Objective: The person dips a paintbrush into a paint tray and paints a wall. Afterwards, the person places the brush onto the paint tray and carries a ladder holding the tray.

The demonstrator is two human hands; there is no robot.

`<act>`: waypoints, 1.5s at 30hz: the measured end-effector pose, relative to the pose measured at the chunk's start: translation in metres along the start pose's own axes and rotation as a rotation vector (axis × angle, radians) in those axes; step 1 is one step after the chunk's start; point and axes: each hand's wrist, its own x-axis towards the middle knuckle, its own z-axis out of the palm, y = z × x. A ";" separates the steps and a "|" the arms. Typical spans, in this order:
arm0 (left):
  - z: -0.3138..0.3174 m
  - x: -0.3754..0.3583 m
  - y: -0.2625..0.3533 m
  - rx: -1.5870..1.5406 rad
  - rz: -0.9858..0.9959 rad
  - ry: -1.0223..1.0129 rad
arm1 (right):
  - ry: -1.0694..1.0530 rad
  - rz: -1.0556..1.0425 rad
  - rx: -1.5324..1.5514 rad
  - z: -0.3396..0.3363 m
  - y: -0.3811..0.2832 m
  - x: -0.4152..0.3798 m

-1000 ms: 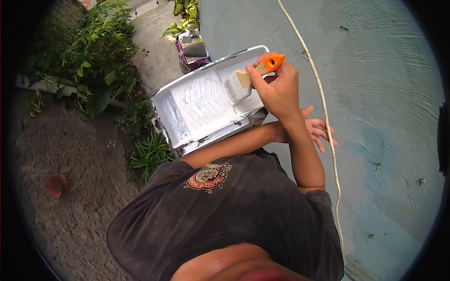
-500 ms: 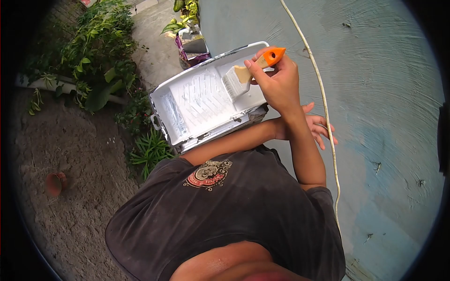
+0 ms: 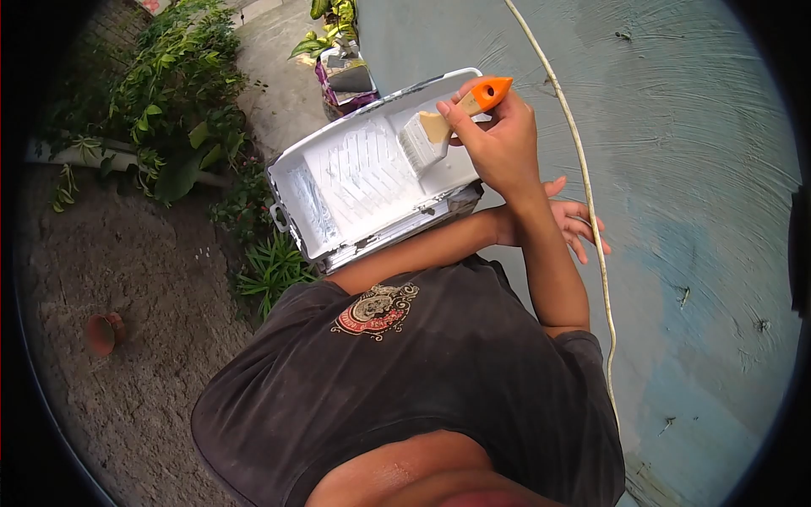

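My right hand (image 3: 503, 139) grips a wide paintbrush (image 3: 435, 127) by its wooden handle with an orange end. The white-coated bristles touch or hang just over the inside of a white paint tray (image 3: 351, 173) with a ribbed floor. Thin white paint lies in the tray's left end. My left forearm runs along the tray's near edge and crosses behind my right forearm. Beyond it, my left hand (image 3: 576, 226) shows with its fingers spread and nothing seen in it, beside a pale cable. What bears the tray is partly hidden.
A blue-grey wall (image 3: 693, 169) fills the right side, with the pale cable (image 3: 578, 152) running down it. Green plants (image 3: 182, 93) grow at the upper left. A purple bag (image 3: 338, 101) stands behind the tray. A reddish pot (image 3: 103, 333) is on the rough ground at left.
My right hand and the brush have moved slightly up and left in view. The tray and my left hand have shifted slightly. The grip is the same.
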 end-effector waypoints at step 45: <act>0.000 0.001 0.001 0.045 -0.009 0.011 | -0.032 -0.008 -0.004 -0.001 -0.007 -0.008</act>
